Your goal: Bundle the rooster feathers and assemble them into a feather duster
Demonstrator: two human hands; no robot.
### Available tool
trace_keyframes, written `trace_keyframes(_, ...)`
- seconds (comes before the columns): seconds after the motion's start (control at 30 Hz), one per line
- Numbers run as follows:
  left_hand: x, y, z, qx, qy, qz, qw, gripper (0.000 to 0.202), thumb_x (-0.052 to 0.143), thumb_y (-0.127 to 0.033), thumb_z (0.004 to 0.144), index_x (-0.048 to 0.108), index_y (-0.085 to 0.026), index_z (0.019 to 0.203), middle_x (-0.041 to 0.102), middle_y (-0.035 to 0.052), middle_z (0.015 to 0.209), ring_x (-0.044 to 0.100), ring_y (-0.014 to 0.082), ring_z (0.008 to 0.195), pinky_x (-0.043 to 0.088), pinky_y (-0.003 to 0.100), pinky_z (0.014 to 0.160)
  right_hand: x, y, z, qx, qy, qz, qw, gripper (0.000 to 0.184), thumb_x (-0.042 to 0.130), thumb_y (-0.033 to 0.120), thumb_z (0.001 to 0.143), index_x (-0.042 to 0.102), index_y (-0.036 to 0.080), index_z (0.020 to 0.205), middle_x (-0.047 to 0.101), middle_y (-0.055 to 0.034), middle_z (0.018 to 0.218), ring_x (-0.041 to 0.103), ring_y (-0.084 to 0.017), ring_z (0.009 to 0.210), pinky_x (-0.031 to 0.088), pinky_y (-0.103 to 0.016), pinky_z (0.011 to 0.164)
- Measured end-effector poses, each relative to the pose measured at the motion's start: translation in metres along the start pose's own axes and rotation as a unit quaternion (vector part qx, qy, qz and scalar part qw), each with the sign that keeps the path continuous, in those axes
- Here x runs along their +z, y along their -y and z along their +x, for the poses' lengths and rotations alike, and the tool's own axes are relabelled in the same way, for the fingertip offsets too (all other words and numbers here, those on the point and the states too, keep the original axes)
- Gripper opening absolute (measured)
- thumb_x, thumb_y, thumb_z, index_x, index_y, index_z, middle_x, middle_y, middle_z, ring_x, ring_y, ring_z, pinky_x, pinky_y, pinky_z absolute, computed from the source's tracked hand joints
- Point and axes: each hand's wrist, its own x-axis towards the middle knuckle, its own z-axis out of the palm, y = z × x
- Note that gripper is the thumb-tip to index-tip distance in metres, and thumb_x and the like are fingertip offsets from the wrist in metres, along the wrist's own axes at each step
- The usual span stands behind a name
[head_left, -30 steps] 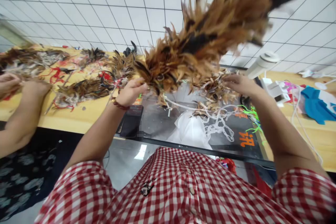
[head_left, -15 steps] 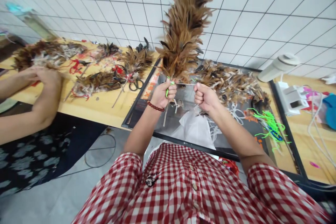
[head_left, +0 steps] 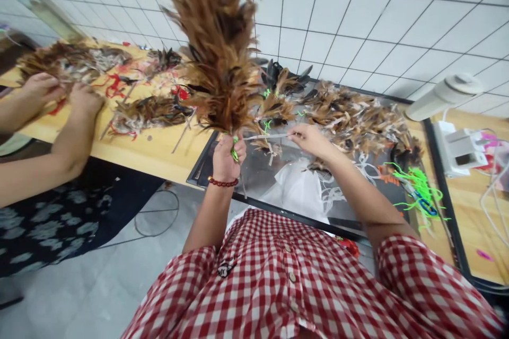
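At six o'clock we are wearing a shirt (head_left: 262, 296) checked in deep red and white. Round buttons (head_left: 292, 277) are running down its front between five and six, and a small black-and-white motif (head_left: 226, 268) is sitting between six and seven. Our left sleeve (head_left: 175, 296), at seven, and right sleeve (head_left: 429, 286), at four, are repeating the checks. Toward eight, a bracelet (head_left: 223, 183) of dark red beads is circling our left wrist (head_left: 222, 191).

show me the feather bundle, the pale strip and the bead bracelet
Feather bundle (head_left: 222, 58): head view, middle of its brown feathers
Pale strip (head_left: 265, 137): head view, middle of its visible length
Bead bracelet (head_left: 223, 184): head view, beads midway across the wrist
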Motion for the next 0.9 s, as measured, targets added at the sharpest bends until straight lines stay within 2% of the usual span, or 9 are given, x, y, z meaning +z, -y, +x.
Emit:
trace_keyframes(0.1,-0.004,-0.013,-0.002,-0.033,0.004,-0.046,0.998,0.047,0.035,-0.038,0.111,0.059,-0.012,0.079,0.034,-0.0077,0.053,0.027,0.0014,0.038,0.019,0.011,0.035,0.024,0.004,0.026,0.047,-0.005,-0.132,0.99,0.016,0.067,0.024,0.089,0.082,0.017,0.091,0.08,-0.0105,0.093,0.071,-0.023,0.092,0.047,-0.031,0.08)
trace_keyframes(0.17,-0.012,-0.021,-0.001,-0.068,0.028,-0.072,0.995,0.048,0.03,-0.04,0.111,0.057,-0.014,0.081,0.033,-0.0078,0.054,0.024,0.0015,0.037,0.018,0.01,0.035,0.037,0.005,0.037,0.079,-0.012,-0.104,0.991,0.015,0.067,0.023,0.089,0.081,0.017,0.09,0.079,-0.0098,0.085,0.07,-0.021,0.084,0.046,-0.028,0.071)
trace_keyframes(0.27,-0.029,-0.032,-0.001,-0.097,0.049,-0.103,0.989,0.051,0.023,-0.04,0.112,0.053,-0.015,0.079,0.029,-0.0083,0.054,0.019,0.0013,0.036,0.012,0.01,0.033,0.029,-0.016,0.037,0.109,0.039,0.168,0.979,0.03,0.071,0.033,0.085,0.075,0.017,0.111,0.08,-0.009,0.09,0.066,-0.015,0.067,0.043,-0.023,0.057)
trace_keyframes(0.33,-0.038,-0.036,-0.002,-0.108,0.044,-0.106,0.987,0.053,0.019,-0.041,0.111,0.05,-0.016,0.076,0.024,-0.009,0.053,0.014,0.0015,0.035,0.008,0.01,0.032,0.008,-0.04,0.031,0.092,0.154,0.354,0.918,0.062,0.083,0.049,0.071,0.069,0.018,0.123,0.081,-0.0113,0.103,0.068,-0.015,0.065,0.046,-0.023,0.054)
trace_keyframes(0.43,-0.04,-0.035,-0.002,-0.134,0.043,-0.084,0.987,0.054,0.016,-0.04,0.11,0.048,-0.017,0.073,0.021,-0.0087,0.054,0.01,0.0028,0.037,0.007,0.011,0.032,-0.016,-0.063,0.023,0.079,0.219,0.433,0.871,0.078,0.087,0.07,0.056,0.071,0.015,0.108,0.08,-0.015,0.1,0.075,-0.021,0.077,0.056,-0.028,0.063)
trace_keyframes(0.57,-0.02,-0.02,-0.001,-0.173,0.07,-0.043,0.982,0.055,0.013,-0.035,0.11,0.052,-0.016,0.076,0.024,-0.007,0.054,0.012,0.0046,0.042,0.012,0.012,0.035,0.006,-0.039,0.034,0.186,0.037,0.253,0.949,0.059,0.067,0.074,0.083,0.069,0.015,0.077,0.075,-0.0098,0.077,0.06,-0.013,0.06,0.042,-0.022,0.053)
trace_keyframes(0.63,-0.007,-0.009,0.002,-0.182,0.088,-0.033,0.979,0.055,0.016,-0.036,0.111,0.054,-0.015,0.077,0.026,-0.0071,0.054,0.014,0.0043,0.041,0.014,0.012,0.035,0.031,-0.014,0.043,0.158,0.022,0.063,0.985,0.047,0.075,0.062,0.082,0.07,0.016,0.073,0.071,-0.0062,0.071,0.057,-0.013,0.062,0.038,-0.024,0.056)
trace_keyframes(0.73,0.009,0.007,0.009,-0.181,0.1,-0.027,0.978,0.054,0.022,-0.037,0.111,0.056,-0.013,0.078,0.031,-0.0066,0.055,0.023,0.0028,0.039,0.018,0.011,0.035,0.054,0.014,0.045,0.097,0.06,-0.138,0.984,0.023,0.083,0.039,0.076,0.076,0.018,0.081,0.074,-0.006,0.078,0.063,-0.018,0.074,0.038,-0.027,0.065)
trace_keyframes(0.9,0.015,0.023,0.02,-0.148,0.091,-0.018,0.985,0.051,0.028,-0.034,0.111,0.06,-0.011,0.079,0.039,-0.0044,0.055,0.03,0.0023,0.038,0.017,0.011,0.034,0.009,0.003,0.004,0.144,-0.024,-0.194,0.97,0.015,0.068,0.03,0.083,0.075,0.017,0.087,0.077,-0.0125,0.089,0.068,-0.024,0.084,0.043,-0.031,0.072)
